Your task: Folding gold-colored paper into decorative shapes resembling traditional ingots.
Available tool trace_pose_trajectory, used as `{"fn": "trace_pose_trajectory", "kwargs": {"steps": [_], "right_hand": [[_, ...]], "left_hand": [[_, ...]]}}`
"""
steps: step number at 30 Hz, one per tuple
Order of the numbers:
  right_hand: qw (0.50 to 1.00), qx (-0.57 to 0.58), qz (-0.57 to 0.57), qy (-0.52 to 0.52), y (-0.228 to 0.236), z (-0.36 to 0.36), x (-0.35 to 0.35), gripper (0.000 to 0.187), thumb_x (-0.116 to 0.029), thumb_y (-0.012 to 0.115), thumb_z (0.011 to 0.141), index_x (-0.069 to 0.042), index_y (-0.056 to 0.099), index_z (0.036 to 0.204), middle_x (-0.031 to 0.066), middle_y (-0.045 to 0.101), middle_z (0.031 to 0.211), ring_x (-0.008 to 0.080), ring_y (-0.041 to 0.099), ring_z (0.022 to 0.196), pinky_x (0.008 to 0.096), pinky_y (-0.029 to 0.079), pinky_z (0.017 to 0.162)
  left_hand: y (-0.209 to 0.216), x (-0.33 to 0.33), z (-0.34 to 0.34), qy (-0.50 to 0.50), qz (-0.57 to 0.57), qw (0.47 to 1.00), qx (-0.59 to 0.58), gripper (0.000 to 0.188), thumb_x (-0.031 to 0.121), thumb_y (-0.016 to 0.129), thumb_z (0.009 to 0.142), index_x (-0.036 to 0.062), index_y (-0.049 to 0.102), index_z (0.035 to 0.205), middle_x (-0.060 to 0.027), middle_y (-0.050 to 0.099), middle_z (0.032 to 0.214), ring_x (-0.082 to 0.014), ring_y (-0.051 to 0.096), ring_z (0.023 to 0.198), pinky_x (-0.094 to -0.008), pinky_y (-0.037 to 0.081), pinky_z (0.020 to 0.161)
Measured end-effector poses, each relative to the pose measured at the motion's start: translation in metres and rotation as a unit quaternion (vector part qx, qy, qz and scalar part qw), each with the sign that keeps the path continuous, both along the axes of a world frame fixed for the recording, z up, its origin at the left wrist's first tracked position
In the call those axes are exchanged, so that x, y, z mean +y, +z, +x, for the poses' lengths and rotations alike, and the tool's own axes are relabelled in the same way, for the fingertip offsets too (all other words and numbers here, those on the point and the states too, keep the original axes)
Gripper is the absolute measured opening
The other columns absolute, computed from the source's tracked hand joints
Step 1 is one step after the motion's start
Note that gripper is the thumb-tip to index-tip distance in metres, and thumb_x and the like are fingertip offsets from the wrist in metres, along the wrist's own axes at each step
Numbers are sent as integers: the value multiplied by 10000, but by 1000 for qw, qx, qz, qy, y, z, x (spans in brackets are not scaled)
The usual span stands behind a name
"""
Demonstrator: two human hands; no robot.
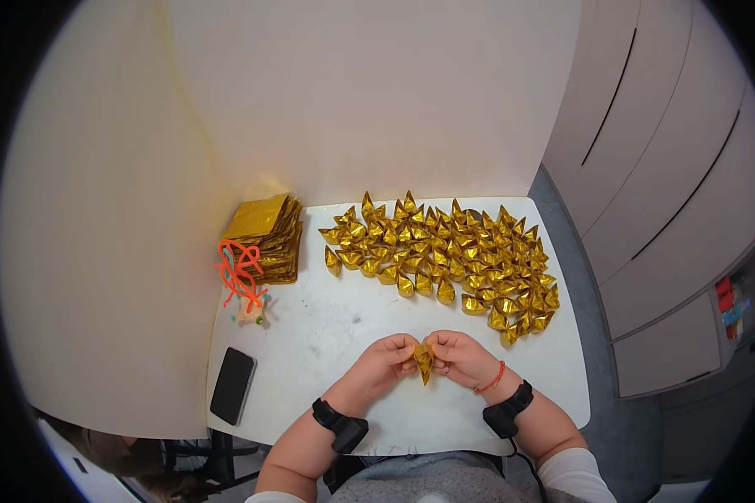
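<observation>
Between my two hands, over the near middle of the white table, is a folded gold foil paper ingot (424,362), its pointed end toward me. My left hand (386,360) pinches its left side with thumb and fingers. On the other side my right hand (461,355) grips it the same way. Beyond my hands, many finished-looking gold paper ingots (453,247) stand in a crowded group across the far and right part of the table. To the far left lies a tall stack of gold foil sheets (264,220).
Orange-red pipe cleaners (242,267) rest against the stack, with a small beige item (250,312) below them. A black phone (233,386) lies near the table's left edge (213,335). Pale walls (361,101) border the left and back; grey cabinets (646,151) stand right.
</observation>
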State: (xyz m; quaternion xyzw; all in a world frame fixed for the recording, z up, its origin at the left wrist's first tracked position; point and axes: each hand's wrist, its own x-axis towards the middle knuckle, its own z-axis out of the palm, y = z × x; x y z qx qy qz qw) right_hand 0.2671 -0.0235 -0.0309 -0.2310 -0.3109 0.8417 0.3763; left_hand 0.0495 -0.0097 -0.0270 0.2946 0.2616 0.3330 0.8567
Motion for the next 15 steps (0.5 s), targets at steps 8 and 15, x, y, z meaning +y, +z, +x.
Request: {"fn": "trace_pose_trajectory", "kwargs": {"steps": [8,15], "right_hand": [[997,52,-64,-1,-8,2,2,230,-226,588,1051,-12,627,1125,54,657,1021,92,493,763,243,443,713],[996,26,-83,-31,3,-2,2,157,-202,595,1050,-50,619,1019,10,602,915,99,486,754,242,427,687]], "left_hand": [[0,2,-3,1,-97,993,-68,205,179,557,1058,-15,623,1058,-40,601,935,-108,489,742,-269,446,698],[-2,2,0,8,-95,994,-45,245,240,601,1041,1,642,1074,-52,633,977,-122,491,749,-292,462,734]]}}
